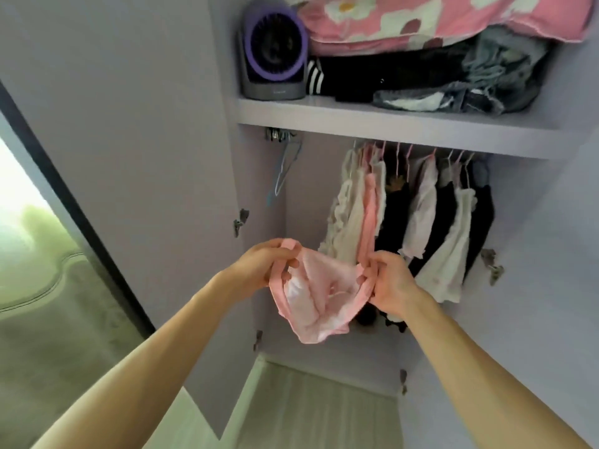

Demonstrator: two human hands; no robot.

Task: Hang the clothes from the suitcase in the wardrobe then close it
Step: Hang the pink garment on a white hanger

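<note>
A small pink garment (312, 303) hangs between my two hands in front of the open wardrobe (372, 126). My left hand (262, 267) pinches its left edge and my right hand (387, 281) pinches its right edge, both raised at chest height. Behind it, several white, pink and black clothes (411, 218) hang on hangers from the rail under the shelf. A few bare hangers (287, 165) hang at the rail's left end. The suitcase is out of view.
The left wardrobe door (129, 157) stands open, and the right door (551, 286) too. On the shelf stand a purple fan (275, 48), dark folded clothes (421, 79) and a pink flowered pillow (437, 17). A window (32, 238) lies at the left.
</note>
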